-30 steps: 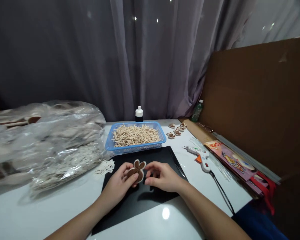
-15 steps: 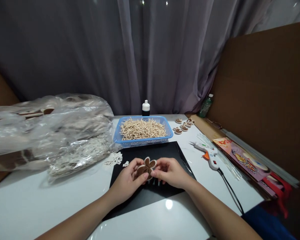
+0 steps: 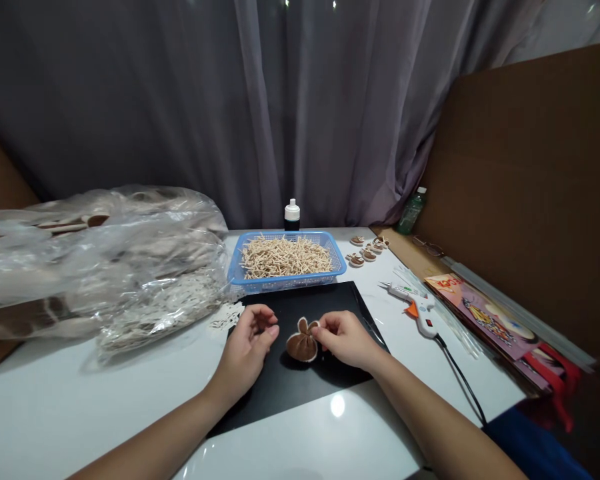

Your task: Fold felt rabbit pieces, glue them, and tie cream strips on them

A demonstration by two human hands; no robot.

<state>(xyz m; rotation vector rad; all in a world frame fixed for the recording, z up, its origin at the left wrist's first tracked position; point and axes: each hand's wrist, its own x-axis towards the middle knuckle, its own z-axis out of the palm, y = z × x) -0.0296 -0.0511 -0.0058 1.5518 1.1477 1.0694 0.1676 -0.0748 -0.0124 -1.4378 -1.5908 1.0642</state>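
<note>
My right hand (image 3: 347, 341) pinches the upper right edge of a brown, white-edged fabric piece (image 3: 301, 347) with a gathered middle and rounded lobes. The piece is over the black mat (image 3: 275, 403), its wide lobe toward me. To its left, apart from it, my left hand (image 3: 247, 350) is loosely curled, with a gap between thumb and fingers and nothing visible in it. Small white printed tags (image 3: 225, 317) lie just beyond the left hand, partly hidden by it.
A blue basket (image 3: 237, 270) of short pale sticks stands behind the mat. Several finished-looking brown pieces (image 3: 369, 254) lie at the back right, near a glue gun (image 3: 414, 308) with its cord. Clear plastic bags (image 3: 155, 267) fill the left. A white-capped bottle (image 3: 292, 215) stands behind the basket.
My left hand has let go of the brown fabric piece and moved left. My right hand keeps hold of it, and the piece has turned so its wide lobe faces me.
</note>
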